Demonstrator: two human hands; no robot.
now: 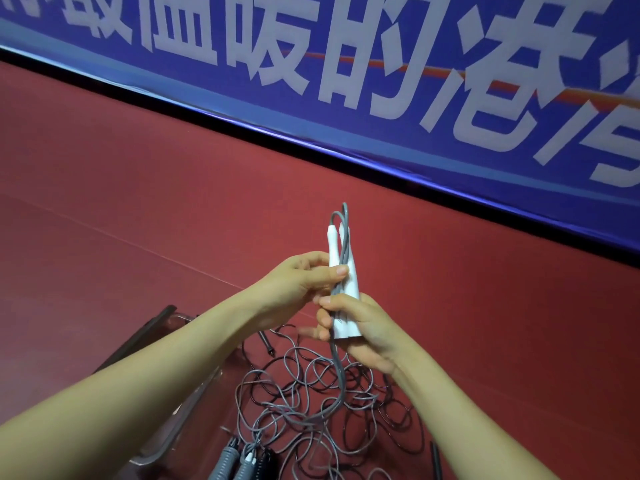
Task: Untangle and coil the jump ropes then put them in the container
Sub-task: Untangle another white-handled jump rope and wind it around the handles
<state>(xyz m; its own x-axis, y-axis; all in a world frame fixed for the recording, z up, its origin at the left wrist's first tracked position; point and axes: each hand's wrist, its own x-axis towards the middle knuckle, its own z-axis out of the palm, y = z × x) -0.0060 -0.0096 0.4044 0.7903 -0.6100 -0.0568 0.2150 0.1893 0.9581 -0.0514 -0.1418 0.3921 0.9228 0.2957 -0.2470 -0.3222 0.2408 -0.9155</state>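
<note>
Left hand [304, 282] pinching grey cord [337, 368] against paired white handles [333, 251]; right hand [360, 327] gripping their base.
Trails down into tangled ropes [311, 410] at six o'clock, clear container [138, 336] at eight; seems mid-untangling, next calls for drawing cord free, then coiling.

The one head-worn camera looked forward and down at the red floor [138, 202]. It sat close above the left hand [301, 282] and right hand [363, 327].
</note>
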